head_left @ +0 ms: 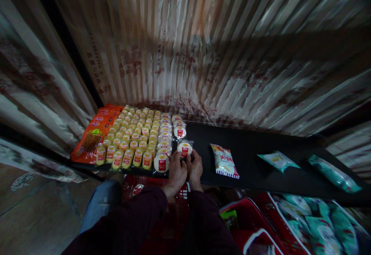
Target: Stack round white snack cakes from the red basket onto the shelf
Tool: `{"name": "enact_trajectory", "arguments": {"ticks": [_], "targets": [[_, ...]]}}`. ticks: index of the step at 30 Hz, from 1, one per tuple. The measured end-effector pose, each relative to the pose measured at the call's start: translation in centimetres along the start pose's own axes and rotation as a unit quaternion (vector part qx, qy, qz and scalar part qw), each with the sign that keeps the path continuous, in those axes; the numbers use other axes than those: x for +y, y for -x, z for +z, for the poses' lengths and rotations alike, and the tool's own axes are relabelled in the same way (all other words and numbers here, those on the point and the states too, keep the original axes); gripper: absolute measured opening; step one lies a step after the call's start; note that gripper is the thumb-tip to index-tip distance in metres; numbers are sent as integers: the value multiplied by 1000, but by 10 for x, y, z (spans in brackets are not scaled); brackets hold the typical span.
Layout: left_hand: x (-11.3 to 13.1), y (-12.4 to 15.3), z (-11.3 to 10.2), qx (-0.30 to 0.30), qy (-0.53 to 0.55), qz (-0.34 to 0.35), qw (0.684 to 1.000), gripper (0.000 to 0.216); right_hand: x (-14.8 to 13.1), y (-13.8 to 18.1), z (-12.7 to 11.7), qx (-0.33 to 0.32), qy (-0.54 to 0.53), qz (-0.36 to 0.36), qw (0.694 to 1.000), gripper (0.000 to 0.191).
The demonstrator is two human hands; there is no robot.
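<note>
Both my hands meet at a round, white wrapped cake with a red label, just over the black shelf. My left hand grips its left side and my right hand its right side, fingers closed. Behind it lies a short row of like round cakes. Left of my hands runs a full row of round white cakes, and past it several rows of small yellow wrapped cakes. Orange snack bags lie at the shelf's left end.
On the shelf to the right are a white-and-red bag, a pale green packet and a teal bag. Red baskets with bags stand below. Corrugated, printed sheeting rises behind; a dark post stands left.
</note>
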State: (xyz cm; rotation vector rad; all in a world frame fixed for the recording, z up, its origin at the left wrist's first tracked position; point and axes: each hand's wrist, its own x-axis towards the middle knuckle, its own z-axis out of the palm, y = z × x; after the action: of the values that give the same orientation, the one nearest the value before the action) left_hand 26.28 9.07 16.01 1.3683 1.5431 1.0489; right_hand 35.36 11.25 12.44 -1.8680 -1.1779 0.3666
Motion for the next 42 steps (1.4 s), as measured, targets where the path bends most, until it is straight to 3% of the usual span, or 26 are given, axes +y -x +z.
{"name": "enact_trajectory", "arguments": {"ticks": [10,23,29,37,42], "targets": [[7,-26,18,7,-27,-60,998,47,0,-30,16,-7,1,-14,1000,52],[12,-53,33,56,-11,-77,995,42,5,-53,33,-17,-11,-25,999,48],[16,-54,25,27,-1,-33,999,38,-1,-55,33,-60,41,-11,997,52],[38,-72,59,-9,-1,-32,999,52,-1,-62,38,-68,66,-11,995,52],[34,-75,49,-27,-15,-34,999,50,5,-66,46,-56,68,-21,996,50]]}}
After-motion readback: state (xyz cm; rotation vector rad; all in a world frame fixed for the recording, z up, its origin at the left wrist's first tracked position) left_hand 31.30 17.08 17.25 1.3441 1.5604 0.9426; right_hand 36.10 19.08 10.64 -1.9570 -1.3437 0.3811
